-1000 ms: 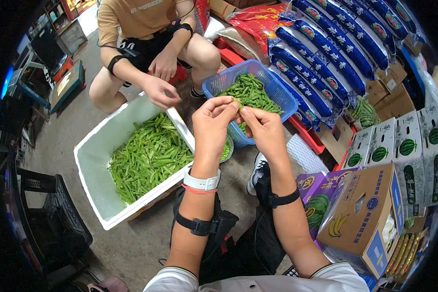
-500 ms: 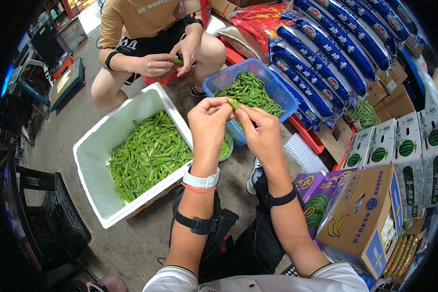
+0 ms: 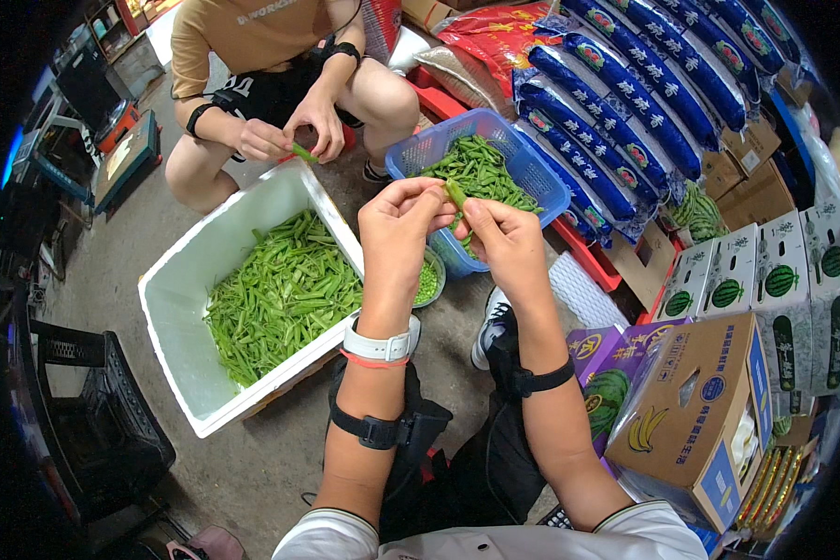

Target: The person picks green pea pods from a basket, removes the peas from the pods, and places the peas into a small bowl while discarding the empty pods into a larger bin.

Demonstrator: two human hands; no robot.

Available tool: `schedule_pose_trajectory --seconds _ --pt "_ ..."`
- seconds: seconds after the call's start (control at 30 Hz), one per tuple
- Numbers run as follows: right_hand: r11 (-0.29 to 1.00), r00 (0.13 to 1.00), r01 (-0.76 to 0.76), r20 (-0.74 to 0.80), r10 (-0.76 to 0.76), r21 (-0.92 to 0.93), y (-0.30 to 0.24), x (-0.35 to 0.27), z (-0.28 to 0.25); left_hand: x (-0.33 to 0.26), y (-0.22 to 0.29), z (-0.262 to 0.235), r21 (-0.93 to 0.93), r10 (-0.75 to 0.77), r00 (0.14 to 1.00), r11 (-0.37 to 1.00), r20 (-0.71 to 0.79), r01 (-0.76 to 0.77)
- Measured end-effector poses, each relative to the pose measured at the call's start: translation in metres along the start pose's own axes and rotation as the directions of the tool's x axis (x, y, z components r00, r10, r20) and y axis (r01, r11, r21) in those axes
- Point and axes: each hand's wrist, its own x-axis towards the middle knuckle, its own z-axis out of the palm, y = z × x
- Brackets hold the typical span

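Observation:
A green pea pod [image 3: 455, 194] is pinched between my left hand [image 3: 403, 219] and my right hand [image 3: 504, 238], fingers of both closed on it. Beyond my hands stands a blue plastic basket [image 3: 555, 191] with a pile of green pea pods [image 3: 485, 168] in it. Partly hidden by my left wrist is a bowl of shelled peas [image 3: 428, 283]. To the left, a white foam box [image 3: 173, 308] holds a heap of green pods [image 3: 285, 289]. Across from me, a person's hands [image 3: 294, 138] hold another pod.
Blue plastic-wrapped sacks [image 3: 616, 103] are stacked at the far right. Nearer on the right are white cartons [image 3: 733, 280] and a brown banana carton [image 3: 686, 401]. A black plastic chair [image 3: 103, 420] stands at the left, and a platform scale [image 3: 126, 163] at the far left.
My hands have shifted up slightly, and the pod between them now points more upright. The other person's hands have moved left and down, over the foam box's far corner.

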Motion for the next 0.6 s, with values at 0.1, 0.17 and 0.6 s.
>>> schedule_pose_trajectory --seconds 0.1,0.17,0.6 --pt "0.994 0.999 0.002 -0.033 0.002 0.112 -0.006 -0.001 0.008 0.000 -0.002 0.001 0.024 0.038 0.999 0.999 -0.006 -0.038" --pt "0.995 0.998 0.027 -0.061 -0.021 0.101 -0.002 0.001 0.009 -0.001 -0.004 0.003 0.046 0.069 0.998 0.997 -0.010 -0.069" --pt "0.981 0.981 0.106 -0.144 -0.130 -0.164 0.007 0.005 0.001 -0.002 -0.002 0.005 0.105 0.044 0.997 0.993 0.060 -0.051"
